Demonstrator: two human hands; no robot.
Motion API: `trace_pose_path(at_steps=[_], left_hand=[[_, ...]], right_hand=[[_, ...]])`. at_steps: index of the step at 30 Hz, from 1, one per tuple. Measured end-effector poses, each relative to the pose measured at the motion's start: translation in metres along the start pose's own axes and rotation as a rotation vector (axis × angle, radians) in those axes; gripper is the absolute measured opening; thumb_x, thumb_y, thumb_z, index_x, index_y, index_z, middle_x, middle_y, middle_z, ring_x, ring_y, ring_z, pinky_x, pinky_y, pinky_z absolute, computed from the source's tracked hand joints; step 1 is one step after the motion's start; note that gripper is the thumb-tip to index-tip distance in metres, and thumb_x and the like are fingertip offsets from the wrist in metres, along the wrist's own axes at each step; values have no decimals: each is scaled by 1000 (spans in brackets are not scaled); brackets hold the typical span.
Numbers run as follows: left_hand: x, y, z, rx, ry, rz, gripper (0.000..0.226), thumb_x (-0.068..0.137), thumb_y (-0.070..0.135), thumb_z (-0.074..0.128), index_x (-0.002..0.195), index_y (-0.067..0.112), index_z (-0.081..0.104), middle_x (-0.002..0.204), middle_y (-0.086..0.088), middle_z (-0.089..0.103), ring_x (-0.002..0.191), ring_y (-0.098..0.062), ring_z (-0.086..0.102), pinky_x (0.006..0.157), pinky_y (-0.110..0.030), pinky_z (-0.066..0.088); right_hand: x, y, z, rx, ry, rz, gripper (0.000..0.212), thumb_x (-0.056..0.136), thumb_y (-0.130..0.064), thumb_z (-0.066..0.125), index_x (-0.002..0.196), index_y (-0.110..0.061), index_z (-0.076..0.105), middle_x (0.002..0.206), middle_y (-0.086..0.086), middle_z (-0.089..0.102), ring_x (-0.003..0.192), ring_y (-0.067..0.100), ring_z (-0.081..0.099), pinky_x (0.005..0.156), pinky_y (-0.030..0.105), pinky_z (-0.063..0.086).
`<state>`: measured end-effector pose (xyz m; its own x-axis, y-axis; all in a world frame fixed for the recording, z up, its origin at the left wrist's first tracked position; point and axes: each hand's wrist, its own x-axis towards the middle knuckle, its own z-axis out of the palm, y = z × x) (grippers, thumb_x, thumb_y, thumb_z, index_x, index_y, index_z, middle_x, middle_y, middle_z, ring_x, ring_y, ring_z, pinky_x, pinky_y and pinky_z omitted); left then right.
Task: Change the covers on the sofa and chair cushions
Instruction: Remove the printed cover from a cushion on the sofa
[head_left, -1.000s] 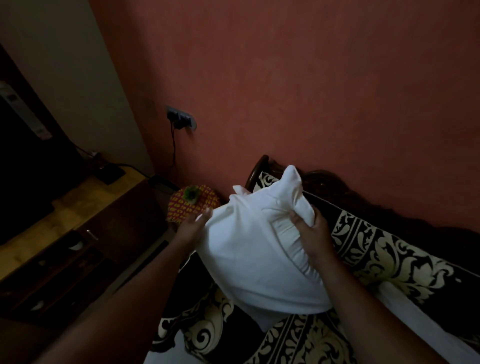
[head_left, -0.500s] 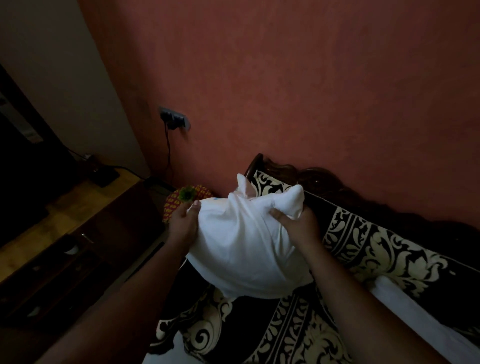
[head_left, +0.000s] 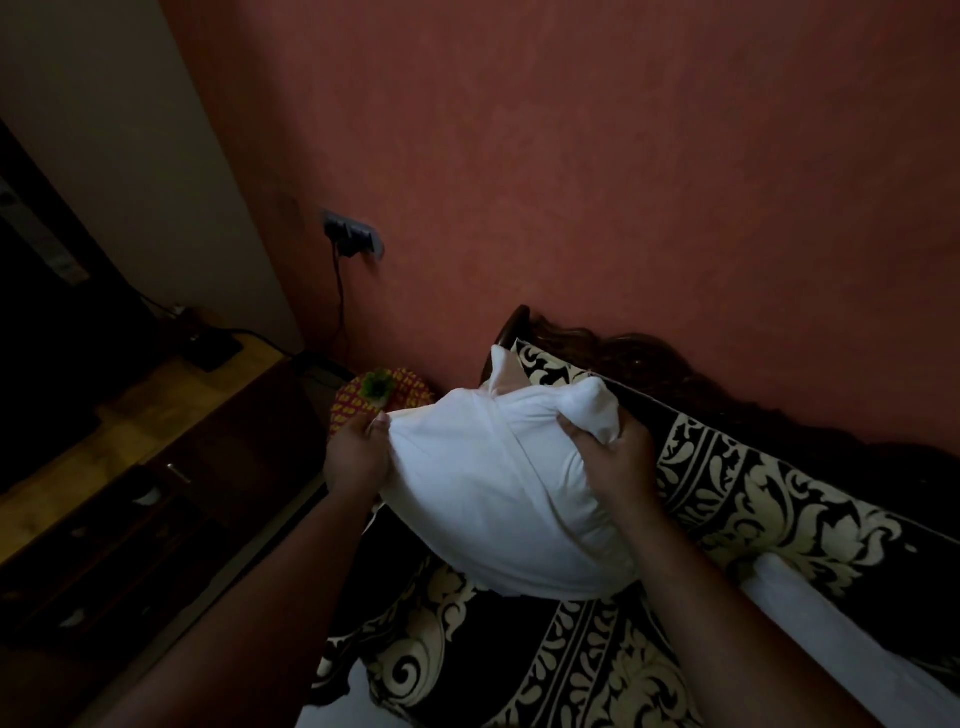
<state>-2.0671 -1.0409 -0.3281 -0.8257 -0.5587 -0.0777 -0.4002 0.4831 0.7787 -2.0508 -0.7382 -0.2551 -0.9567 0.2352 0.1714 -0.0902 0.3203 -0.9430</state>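
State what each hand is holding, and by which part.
Both hold the white cushion: the left hand grips its left edge, and the right hand bunches the upper right corner.

We see a sofa (head_left: 587, 358) with a dark carved wooden frame set against the red wall. Over its seat and back lies a black throw with cream scrollwork (head_left: 753, 499), covering most of what shows. A strip of white cloth (head_left: 831, 634) lies on the seat at lower right, beside the patterned back. A white cushion (head_left: 498, 483) rests its lower edge on the throw. At left, a low wooden cabinet (head_left: 156, 415) carries a dark flat device (head_left: 215, 351) with a cable; what else sits there is too dim to tell.
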Motion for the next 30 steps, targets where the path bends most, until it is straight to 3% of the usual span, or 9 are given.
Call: trace_pose_path(at_steps=[3, 6, 8, 23, 25, 28, 30], left_hand=[[1, 0, 1, 75, 10, -24, 36, 101, 41, 54, 107, 9, 70, 110, -22, 70, 106, -41, 64, 84, -40, 48], [6, -6, 1, 149, 5, -20, 39, 101, 43, 53, 105, 8, 69, 108, -23, 69, 103, -43, 64, 82, -41, 49], [11, -9, 0, 172, 2, -26, 40, 100, 43, 53, 107, 8, 70, 109, -23, 69, 103, -44, 64, 83, -42, 50], [22, -49, -12, 213, -82, -217, 42, 95, 44, 58, 119, 12, 71, 122, -20, 68, 114, -42, 63, 91, -41, 50], [18, -48, -11, 223, -91, -224, 41, 97, 43, 56, 117, 10, 71, 120, -20, 68, 112, -42, 63, 90, -42, 50], [7, -36, -6, 88, -51, -118, 40, 103, 40, 50, 116, 6, 67, 119, -22, 67, 111, -41, 62, 91, -40, 49], [-5, -14, 1, -209, -83, -46, 45, 106, 43, 47, 127, 7, 63, 125, -15, 66, 117, -32, 60, 89, -29, 42]], right_hand=[[1, -3, -6, -8, 24, -42, 33, 77, -24, 88, 102, -29, 67, 91, -26, 64, 88, -22, 60, 80, 1, 42], [4, -7, -12, -9, 52, -53, 34, 77, -26, 88, 106, -27, 70, 95, -23, 67, 93, -18, 62, 86, 6, 46], [5, -13, -17, -1, 79, -75, 38, 77, -22, 88, 109, -28, 68, 99, -27, 64, 93, -21, 60, 86, 3, 43], [12, -42, -43, 62, 268, -75, 40, 80, -20, 85, 106, -35, 58, 97, -34, 55, 86, -31, 53, 78, -6, 35], [10, -40, -43, 57, 276, -56, 41, 80, -24, 85, 109, -35, 58, 97, -33, 56, 89, -25, 56, 80, -4, 36], [7, -35, -46, 90, 296, 12, 42, 81, -30, 84, 114, -33, 57, 100, -29, 57, 97, -5, 60, 85, 4, 39], [6, -30, -47, 112, 260, 66, 39, 82, -30, 83, 110, -32, 57, 100, -27, 58, 91, -10, 60, 85, 7, 40]])
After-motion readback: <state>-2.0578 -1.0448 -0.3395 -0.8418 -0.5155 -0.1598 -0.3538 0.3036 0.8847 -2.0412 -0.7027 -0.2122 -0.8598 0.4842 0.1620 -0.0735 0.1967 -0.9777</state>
